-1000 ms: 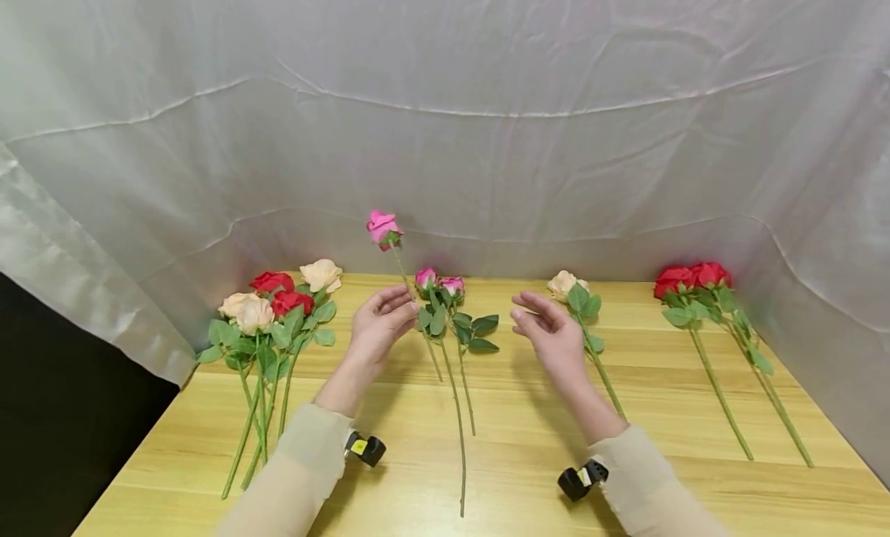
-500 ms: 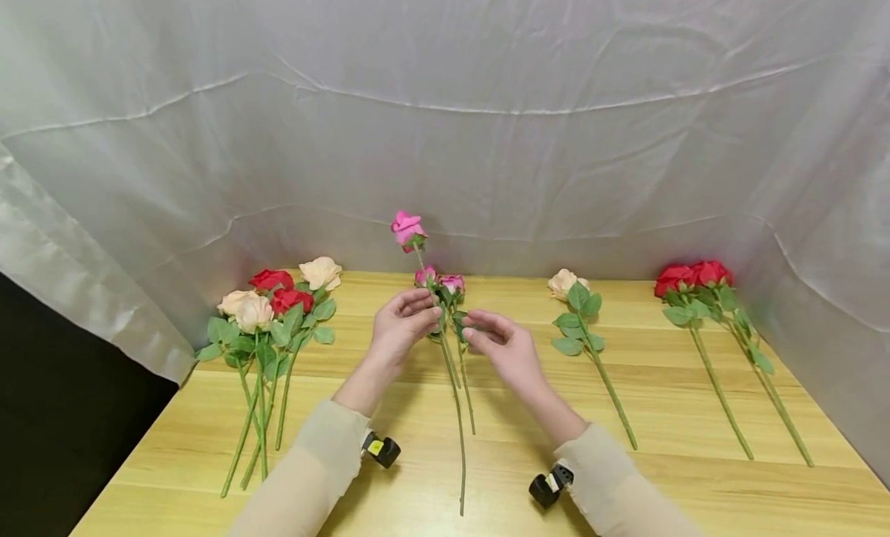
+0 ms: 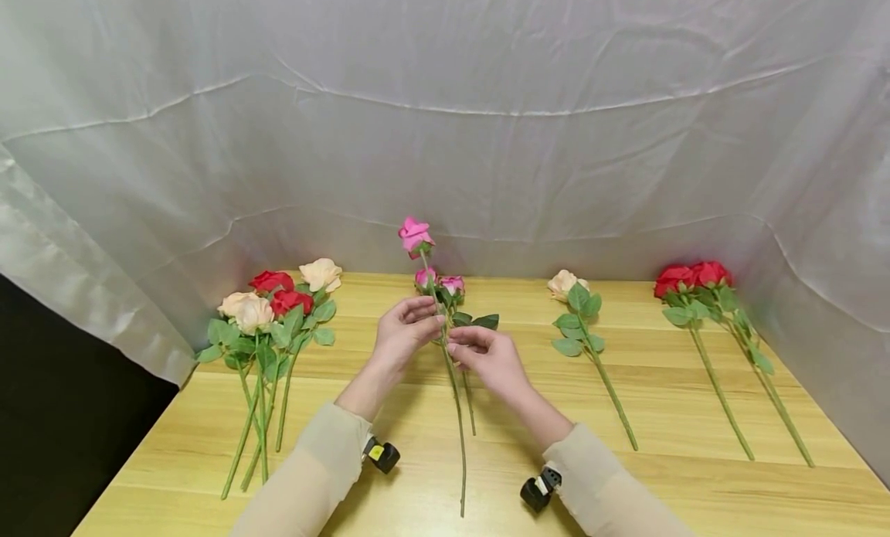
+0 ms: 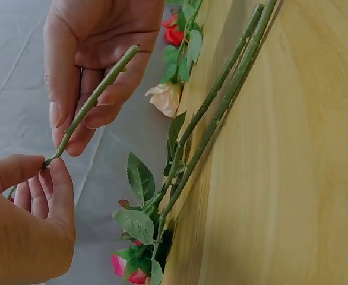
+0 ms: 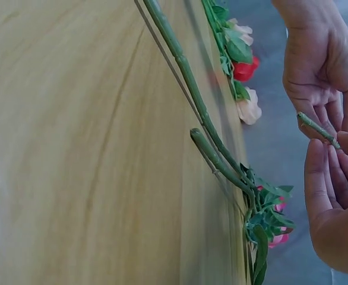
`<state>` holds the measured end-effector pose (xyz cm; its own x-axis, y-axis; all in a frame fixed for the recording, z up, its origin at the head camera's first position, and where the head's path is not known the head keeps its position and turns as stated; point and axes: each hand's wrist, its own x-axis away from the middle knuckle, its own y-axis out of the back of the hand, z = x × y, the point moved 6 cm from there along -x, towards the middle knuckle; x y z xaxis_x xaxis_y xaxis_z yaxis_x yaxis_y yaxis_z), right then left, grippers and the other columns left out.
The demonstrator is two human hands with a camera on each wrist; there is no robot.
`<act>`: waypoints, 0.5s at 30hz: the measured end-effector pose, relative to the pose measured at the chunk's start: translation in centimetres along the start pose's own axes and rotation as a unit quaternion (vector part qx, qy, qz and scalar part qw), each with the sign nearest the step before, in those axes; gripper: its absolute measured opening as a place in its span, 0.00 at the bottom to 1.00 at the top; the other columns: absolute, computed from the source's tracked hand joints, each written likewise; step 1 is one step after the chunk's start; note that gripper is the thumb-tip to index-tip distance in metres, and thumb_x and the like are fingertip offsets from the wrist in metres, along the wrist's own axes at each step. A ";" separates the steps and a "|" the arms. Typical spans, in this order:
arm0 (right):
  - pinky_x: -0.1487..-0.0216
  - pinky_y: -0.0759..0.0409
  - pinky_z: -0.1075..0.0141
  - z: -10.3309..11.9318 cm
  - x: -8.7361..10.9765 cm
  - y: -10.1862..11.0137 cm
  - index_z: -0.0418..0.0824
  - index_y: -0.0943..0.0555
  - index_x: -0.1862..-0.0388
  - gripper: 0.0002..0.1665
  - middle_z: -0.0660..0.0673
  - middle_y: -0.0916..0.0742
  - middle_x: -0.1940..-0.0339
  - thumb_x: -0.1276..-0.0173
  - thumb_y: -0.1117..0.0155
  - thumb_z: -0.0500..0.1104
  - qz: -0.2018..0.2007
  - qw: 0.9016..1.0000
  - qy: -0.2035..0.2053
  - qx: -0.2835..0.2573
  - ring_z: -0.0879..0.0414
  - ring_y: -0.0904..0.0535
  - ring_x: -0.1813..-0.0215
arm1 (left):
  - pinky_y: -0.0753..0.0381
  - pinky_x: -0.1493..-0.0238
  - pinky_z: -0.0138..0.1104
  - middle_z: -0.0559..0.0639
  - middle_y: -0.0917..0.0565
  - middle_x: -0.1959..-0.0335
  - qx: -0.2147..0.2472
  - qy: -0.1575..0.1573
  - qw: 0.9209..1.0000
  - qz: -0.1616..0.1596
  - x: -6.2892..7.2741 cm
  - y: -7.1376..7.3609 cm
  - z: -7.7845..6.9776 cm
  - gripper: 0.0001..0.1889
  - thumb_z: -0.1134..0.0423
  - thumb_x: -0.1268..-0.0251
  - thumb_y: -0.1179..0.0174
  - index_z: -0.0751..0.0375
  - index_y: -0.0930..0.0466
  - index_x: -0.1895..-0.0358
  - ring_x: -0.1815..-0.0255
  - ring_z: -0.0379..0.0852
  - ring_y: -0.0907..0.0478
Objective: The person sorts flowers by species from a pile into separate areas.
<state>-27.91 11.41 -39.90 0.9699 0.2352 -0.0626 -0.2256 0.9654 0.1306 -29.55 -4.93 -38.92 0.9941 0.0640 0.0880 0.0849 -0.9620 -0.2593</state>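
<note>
My left hand [image 3: 402, 338] pinches the stem of a pink rose [image 3: 415, 234] between thumb and fingers. The bloom stands up and tilts left above the table. In the left wrist view the lower part of this short stem [image 4: 94, 100] sticks out below the pinch, crossing in front of my right hand [image 4: 106, 59]. That hand's fingers are slightly bent, their tips right beside the stem on both sides of it. In the head view, two more pink roses [image 3: 453, 285] lie behind the hands, their leaves partly hidden and their stems running toward the front.
A bunch of red and peach roses [image 3: 254, 313] lies on the wooden table [image 3: 181, 460] at the left. To the right are one peach rose [image 3: 566, 283] and a pair of red roses [image 3: 695, 278]. A grey curtain [image 3: 514, 166] stands behind and beside the table.
My left hand has moved right with the pink rose, which now stands over the two lying ones. My right hand has come left from the peach rose to the held stem.
</note>
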 end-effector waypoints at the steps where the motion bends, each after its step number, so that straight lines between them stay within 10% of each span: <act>1: 0.55 0.09 0.50 -0.1 0.0 -0.1 0.28 0.16 0.43 0.18 0.37 0.10 0.53 0.30 0.30 0.33 0.000 1.000 -0.002 0.001 0.50 0.13 0.60 | 0.11 0.50 0.35 0.63 0.18 0.42 0.000 0.002 1.000 0.000 0.0 0.0 0.1 0.25 0.79 0.37 0.33 0.73 0.25 0.36 0.58 0.42 0.15; 15: 0.59 0.09 0.50 -0.7 0.1 -0.6 0.29 0.14 0.47 0.15 0.40 0.10 0.59 0.32 0.29 0.30 0.001 1.000 -0.030 -0.005 0.56 0.14 0.67 | 0.11 0.47 0.40 0.57 0.15 0.49 -0.008 0.007 1.000 0.004 0.1 0.1 0.6 0.25 0.80 0.39 0.32 0.73 0.23 0.37 0.58 0.44 0.15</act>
<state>-27.70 10.89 -40.65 0.9733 0.2293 -0.0022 -0.2274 0.9664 0.1202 -29.35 -4.90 -39.53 0.9937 0.0518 0.0994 0.0749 -0.9667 -0.2446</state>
